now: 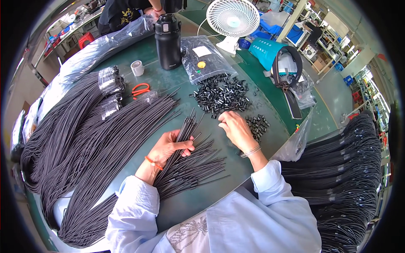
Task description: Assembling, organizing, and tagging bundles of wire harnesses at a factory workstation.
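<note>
My left hand (172, 145) is closed round a bundle of thin black cables (187, 130), their ends pointing up and away from me. More loose cable ends (198, 166) fan out to the right below that hand. To its right, my right hand (236, 128) has its fingers bent together at the near edge of a pile of small black tubular caps (221, 93). Whatever its fingertips hold is hidden. Beside and partly behind the right hand lies a second, smaller heap of black caps (257, 126).
Long black cables (93, 139) cover the table's left side, near orange-handled scissors (141, 89) and a tape roll (137, 68). Behind stand a black bottle (168, 44), a plastic bag (204, 57) and a white fan (233, 19). More cables (337, 181) hang at right. Another person (122, 14) stands far left.
</note>
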The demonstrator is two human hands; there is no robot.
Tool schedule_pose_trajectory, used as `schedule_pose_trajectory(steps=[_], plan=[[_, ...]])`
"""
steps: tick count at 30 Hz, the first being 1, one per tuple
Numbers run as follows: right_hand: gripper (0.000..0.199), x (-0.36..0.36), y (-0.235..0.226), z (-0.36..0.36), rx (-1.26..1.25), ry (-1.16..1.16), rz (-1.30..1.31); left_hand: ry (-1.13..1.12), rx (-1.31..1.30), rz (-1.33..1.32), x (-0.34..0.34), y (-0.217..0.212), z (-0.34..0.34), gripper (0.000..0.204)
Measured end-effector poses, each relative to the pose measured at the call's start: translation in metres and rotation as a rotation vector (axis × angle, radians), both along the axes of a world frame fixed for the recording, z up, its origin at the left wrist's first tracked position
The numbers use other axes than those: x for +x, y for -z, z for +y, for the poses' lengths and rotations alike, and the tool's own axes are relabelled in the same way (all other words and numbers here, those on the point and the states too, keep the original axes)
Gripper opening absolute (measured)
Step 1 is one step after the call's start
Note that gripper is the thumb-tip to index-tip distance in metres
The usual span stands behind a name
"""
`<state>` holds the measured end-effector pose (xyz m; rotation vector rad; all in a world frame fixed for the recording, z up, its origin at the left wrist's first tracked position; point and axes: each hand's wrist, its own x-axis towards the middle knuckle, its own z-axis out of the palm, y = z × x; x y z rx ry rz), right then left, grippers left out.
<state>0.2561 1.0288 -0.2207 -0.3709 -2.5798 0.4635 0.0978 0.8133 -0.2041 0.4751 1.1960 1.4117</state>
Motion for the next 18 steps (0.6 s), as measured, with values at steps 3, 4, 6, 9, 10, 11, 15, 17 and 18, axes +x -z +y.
schedule_pose_trajectory(steps=[3,4,6,9,10,11,15,17,18], plan=[[0.010,-0.001,-0.012,-0.017,-0.267,-0.049,-0.020,-0.013,0.001,0.037,0.001,0.006,0.001,0.018],[0.012,-0.002,-0.022,-0.027,-0.591,-0.071,-0.074,-0.012,-0.001,0.037,0.001,0.006,0.001,0.018],[0.015,-0.005,-0.025,-0.035,-0.914,-0.091,-0.126,-0.022,-0.004,0.037,0.002,0.006,0.001,0.018],[0.021,-0.009,-0.025,-0.039,-0.986,-0.269,-0.099,-0.013,0.002,0.043,0.001,0.006,0.001,0.018],[0.021,-0.010,-0.025,-0.040,-0.984,-0.270,-0.099,0.001,0.007,0.048,0.000,0.007,0.001,0.017],[0.020,-0.011,-0.027,-0.039,-0.720,-0.352,-0.034,0.014,0.013,0.053,0.000,0.007,0.001,0.016],[0.013,-0.010,-0.039,-0.071,0.017,-0.430,0.034,-0.102,0.071,0.133,0.004,0.008,0.003,0.014],[0.009,-0.009,-0.034,-0.100,0.216,-0.360,-0.024,-0.105,0.085,0.095,0.003,0.012,0.000,0.015],[0.009,-0.011,-0.026,-0.110,0.128,-0.419,-0.022,-0.112,0.101,0.060,0.001,0.012,-0.003,0.016]])
